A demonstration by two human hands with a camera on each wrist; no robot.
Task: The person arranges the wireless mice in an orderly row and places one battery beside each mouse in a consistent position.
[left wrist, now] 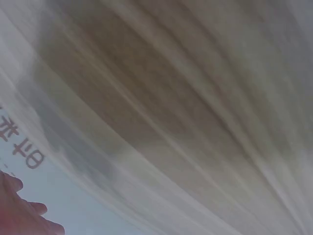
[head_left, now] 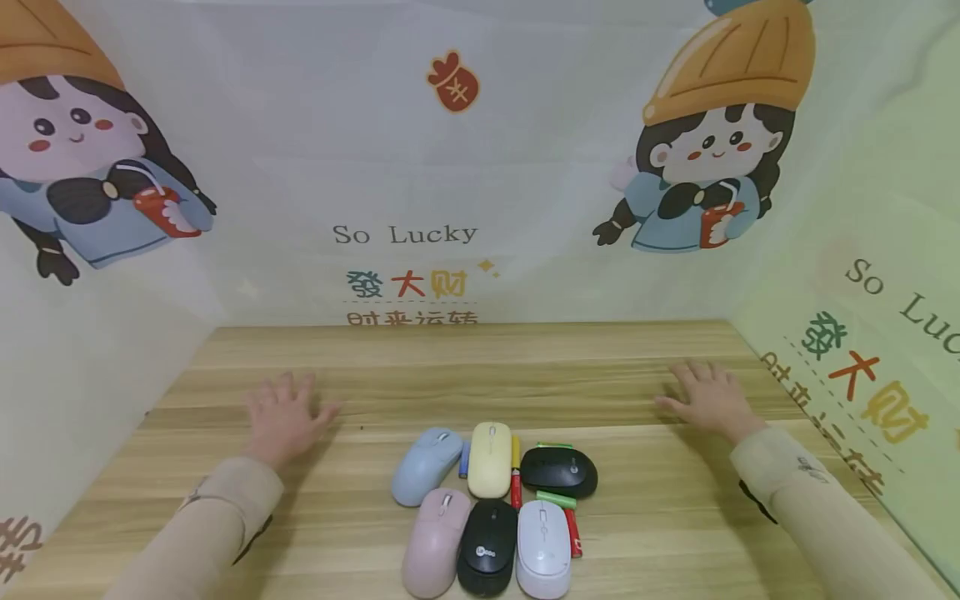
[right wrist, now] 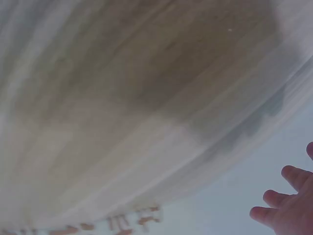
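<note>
Fingers spread, my left hand [head_left: 285, 421] is over the left part of the wooden table [head_left: 480, 367], holding nothing. On the other side my right hand [head_left: 711, 400] has its fingers spread too, with nothing in it. Between them, toward the front, lies a cluster of computer mice: a blue mouse [head_left: 427, 467], a yellow mouse [head_left: 491, 460], a black mouse [head_left: 559, 472] lying sideways, a pink mouse [head_left: 437, 543], a black mouse with a white logo [head_left: 487, 546] and a white mouse [head_left: 543, 550]. Both wrist views show mostly tabletop, with fingertips in a lower corner.
Among the mice lie several batteries, partly hidden: a blue battery [head_left: 464, 460], a red battery [head_left: 515, 490], a green battery [head_left: 556, 500] and another red battery [head_left: 573, 533]. A printed sheet [head_left: 525, 183] with cartoon figures rises behind the table and along its sides.
</note>
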